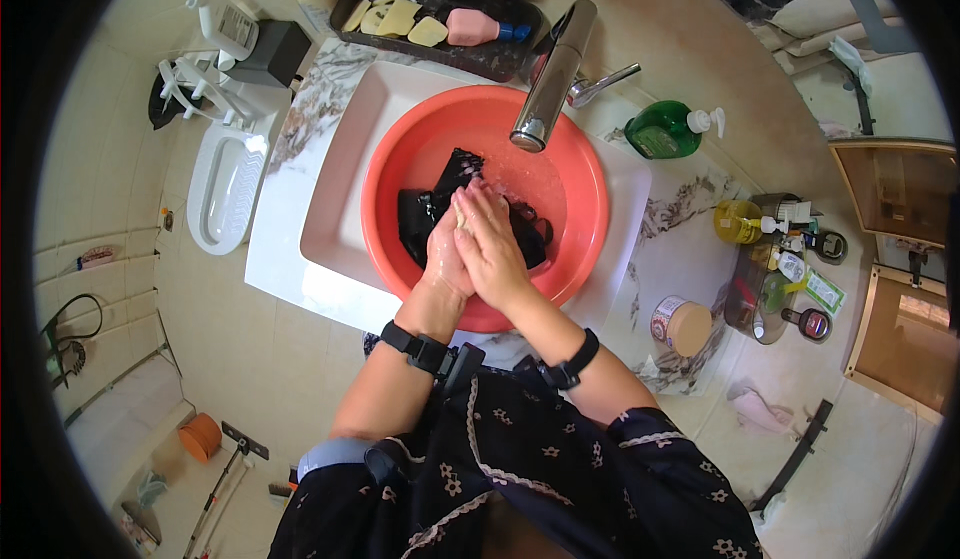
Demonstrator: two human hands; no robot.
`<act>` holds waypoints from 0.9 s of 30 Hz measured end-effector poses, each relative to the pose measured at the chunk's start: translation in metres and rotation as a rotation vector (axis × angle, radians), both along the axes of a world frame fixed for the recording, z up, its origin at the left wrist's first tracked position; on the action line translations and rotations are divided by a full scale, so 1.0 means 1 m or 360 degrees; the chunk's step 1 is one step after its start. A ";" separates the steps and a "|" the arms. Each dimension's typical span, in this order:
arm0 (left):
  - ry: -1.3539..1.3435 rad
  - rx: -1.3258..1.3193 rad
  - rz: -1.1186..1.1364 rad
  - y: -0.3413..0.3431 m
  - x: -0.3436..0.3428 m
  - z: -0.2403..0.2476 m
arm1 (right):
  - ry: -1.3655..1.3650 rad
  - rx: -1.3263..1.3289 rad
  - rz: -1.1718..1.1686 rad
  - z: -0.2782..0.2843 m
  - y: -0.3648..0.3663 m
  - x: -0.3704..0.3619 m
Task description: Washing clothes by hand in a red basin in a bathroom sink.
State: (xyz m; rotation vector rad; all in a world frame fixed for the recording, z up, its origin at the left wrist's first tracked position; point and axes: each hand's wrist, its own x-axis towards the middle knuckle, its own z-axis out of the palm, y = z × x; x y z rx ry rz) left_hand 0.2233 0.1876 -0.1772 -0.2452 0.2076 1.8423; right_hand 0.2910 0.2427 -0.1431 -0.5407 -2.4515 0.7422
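My left hand (449, 259) and my right hand (490, 242) are pressed palm to palm, both wet. Between them shows the pale yellow edge of what looks like a piece of soap (460, 218); most of it is hidden by the fingers. Beneath the hands a soaked black cloth garment (411, 221) lies bunched in water. The water fills the bottom of a round coral-red basin (587, 159), which sits in a white sink (335, 184). My fingertips are close above the cloth; whether they touch it I cannot tell.
A chrome faucet (555, 74) reaches over the basin's far rim. Behind it lies a black tray (440, 56) with soap pieces and a pink bottle. On the right are a green pump bottle (660, 131) and a round jar (682, 326). A white washboard (228, 189) leans at left.
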 end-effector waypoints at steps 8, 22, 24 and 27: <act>-0.0110 -0.0296 -0.0078 0.005 0.010 0.023 | 0.0318 -0.2151 -0.0154 -0.030 0.047 0.011; -0.0108 -0.0450 0.0037 0.002 0.014 0.022 | -0.0109 -0.0515 0.0439 0.004 0.006 0.023; -0.0038 -0.0292 0.0018 -0.001 0.025 0.009 | -0.0310 -0.0553 0.0174 -0.008 0.015 0.003; 0.1300 -0.0141 0.0000 0.007 0.031 0.010 | -0.0522 -0.0204 0.0203 -0.012 0.055 0.003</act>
